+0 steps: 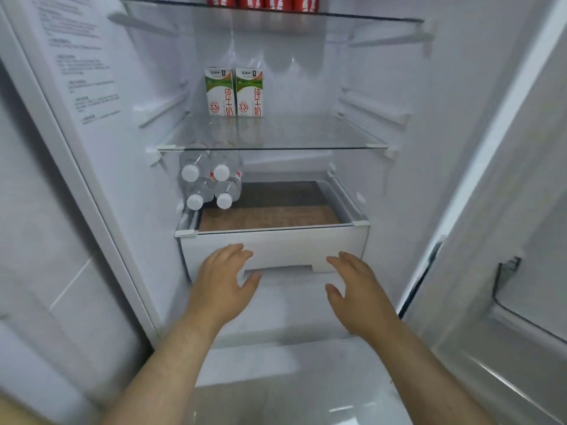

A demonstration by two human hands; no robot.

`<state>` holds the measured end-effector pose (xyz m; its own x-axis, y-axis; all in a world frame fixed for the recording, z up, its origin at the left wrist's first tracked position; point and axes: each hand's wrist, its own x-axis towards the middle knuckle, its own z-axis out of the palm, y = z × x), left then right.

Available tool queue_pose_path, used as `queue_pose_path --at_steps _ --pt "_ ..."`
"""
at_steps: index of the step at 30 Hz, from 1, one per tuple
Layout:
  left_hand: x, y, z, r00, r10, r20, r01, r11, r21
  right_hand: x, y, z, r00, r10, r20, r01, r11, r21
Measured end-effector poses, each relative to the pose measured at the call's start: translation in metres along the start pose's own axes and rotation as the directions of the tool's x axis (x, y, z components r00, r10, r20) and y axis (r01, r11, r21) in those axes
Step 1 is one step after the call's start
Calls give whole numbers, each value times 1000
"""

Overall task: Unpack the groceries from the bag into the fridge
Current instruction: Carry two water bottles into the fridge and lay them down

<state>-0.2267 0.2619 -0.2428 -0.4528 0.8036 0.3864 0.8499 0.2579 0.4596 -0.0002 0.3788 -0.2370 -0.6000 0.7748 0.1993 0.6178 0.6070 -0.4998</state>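
The fridge stands open in front of me. Its white drawer [276, 245] sits at the bottom, with a brown surface showing through the glass above it. My left hand [224, 283] lies flat against the drawer front at the left, fingers straight. At the right of the drawer front is my right hand [357, 286], also flat with straight fingers, beside the handle recess. Two milk cartons [234, 92] stand upright at the back of the glass shelf [306, 139]. Several water bottles [210, 182] lie stacked below that shelf, caps toward me. No bag is in view.
Red cans [264, 1] line the top shelf. The fridge door [521, 240] hangs open at the right with a door bin low down. The fridge's left side wall [82, 72] carries a printed label. Light floor tiles show below.
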Motion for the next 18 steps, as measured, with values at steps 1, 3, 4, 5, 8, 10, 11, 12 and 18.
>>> queue_pose_path --at_steps 1,3,4,5,8,10,11,12,18 --pt "-10 4 0 1000 6 23 -7 1000 3 -11 1 -2 1000 7 2 -7 1000 -6" --pt "-26 13 -5 996 2 86 -3 1000 8 -32 2 -7 1000 23 14 -22 1000 -22" --pt "-33 18 -8 993 4 118 -5 1000 10 -42 2 -11 1000 22 19 -21 999 -33" --pt "-41 22 -12 989 5 149 -7 1000 11 -52 2 -15 999 19 26 -18 999 -47" --pt "-64 37 -24 975 20 221 -24 1000 16 -78 0 -28 999 21 31 -18 996 -85" --pt "-79 45 -33 965 22 263 -29 999 24 -96 0 -36 999 25 45 -21 995 -94" --pt "-87 49 -38 961 22 275 -31 999 28 -105 -1 -40 998 24 56 -18 995 -96" --pt "-95 53 -42 959 21 281 -32 999 31 -114 -2 -44 997 21 69 -14 995 -97" --pt "-137 87 -65 956 44 291 -59 997 44 -166 -5 -66 997 17 77 -9 994 -112"
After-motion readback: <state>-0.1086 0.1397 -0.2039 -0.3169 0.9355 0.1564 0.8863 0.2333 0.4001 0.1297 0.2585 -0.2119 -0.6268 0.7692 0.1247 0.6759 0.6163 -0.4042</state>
